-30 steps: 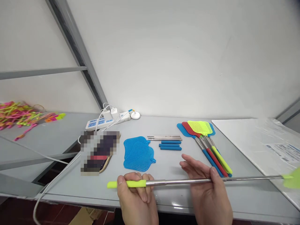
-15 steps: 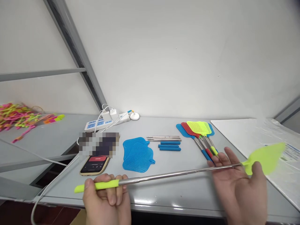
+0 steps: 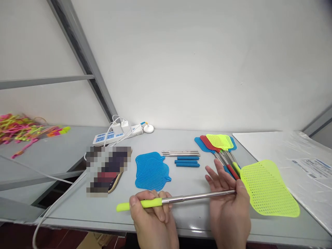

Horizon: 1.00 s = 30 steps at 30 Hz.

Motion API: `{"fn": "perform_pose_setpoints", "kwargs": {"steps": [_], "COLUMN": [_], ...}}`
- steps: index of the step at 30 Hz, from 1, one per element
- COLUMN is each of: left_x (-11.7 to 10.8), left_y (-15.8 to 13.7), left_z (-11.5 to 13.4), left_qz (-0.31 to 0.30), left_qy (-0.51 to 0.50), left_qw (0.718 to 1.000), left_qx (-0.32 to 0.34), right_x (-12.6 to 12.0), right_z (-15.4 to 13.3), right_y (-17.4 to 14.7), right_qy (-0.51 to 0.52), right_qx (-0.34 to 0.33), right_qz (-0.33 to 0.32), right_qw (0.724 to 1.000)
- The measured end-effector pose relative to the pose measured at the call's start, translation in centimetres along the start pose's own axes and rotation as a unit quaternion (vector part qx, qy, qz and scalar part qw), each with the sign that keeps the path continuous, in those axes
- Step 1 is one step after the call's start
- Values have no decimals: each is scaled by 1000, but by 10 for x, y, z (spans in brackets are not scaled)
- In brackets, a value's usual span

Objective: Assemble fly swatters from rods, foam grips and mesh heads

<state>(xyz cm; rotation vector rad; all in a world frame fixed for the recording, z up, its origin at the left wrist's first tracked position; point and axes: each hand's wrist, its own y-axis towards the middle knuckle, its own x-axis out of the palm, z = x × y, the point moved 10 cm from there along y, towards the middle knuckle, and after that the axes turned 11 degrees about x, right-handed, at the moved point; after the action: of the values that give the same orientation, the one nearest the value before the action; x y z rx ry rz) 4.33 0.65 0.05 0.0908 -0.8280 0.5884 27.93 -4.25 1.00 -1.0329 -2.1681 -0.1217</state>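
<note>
Head view: the left hand (image 3: 155, 221) wraps the handle (image 3: 123, 207) of a yellow-green swatter (image 3: 204, 195); the right hand (image 3: 229, 214) pinches its rod near the mesh head (image 3: 269, 190), over the tabletop (image 3: 77, 204)'s front edge; adjusting rod length seems in hand; next calls for aligned grips.

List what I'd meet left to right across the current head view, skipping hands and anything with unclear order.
Pink, orange and yellow-green pile → phone → blue mesh swatter heads → blue handle sleeves → group of blue, red and yellow-green fly swatters → yellow-green mesh head of the held swatter
</note>
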Motion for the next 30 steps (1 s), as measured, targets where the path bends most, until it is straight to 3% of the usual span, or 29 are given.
{"fn": "perform_pose_setpoints", "kwargs": {"steps": [4,7,10,13,18,21,25,30], "left_x": [9,1,-8,-5,-7,-7,-4,8], "left_y": [-1,7,17,30,44,40,25,-8], "left_z": [8,17,23,30,38,37,40,2], "left_qz": [-37,-20,-2,-31,-18,-9,4,-11], "left_qy": [6,32,47,43,54,51,12,-16], "left_qw": [999,999,999,998,998,998,995,999], "left_qx": [14,-2,-24,-23,2,25,103,29], "right_x": [6,4,-6,-9,-8,-5,-2,-1], "right_z": [9,6,-12,-28,-23,-23,-15,20], "right_y": [-2,5,11,10,1,-3,-10,-29], "right_qy": [-24,-15,17,21,18,12,-32,-63], "right_qx": [39,80,45,-3,-2,-21,-24,67], "right_qz": [-52,-68,-24,0,16,23,30,34], "right_qw": [998,994,999,1000,1000,999,999,995]}}
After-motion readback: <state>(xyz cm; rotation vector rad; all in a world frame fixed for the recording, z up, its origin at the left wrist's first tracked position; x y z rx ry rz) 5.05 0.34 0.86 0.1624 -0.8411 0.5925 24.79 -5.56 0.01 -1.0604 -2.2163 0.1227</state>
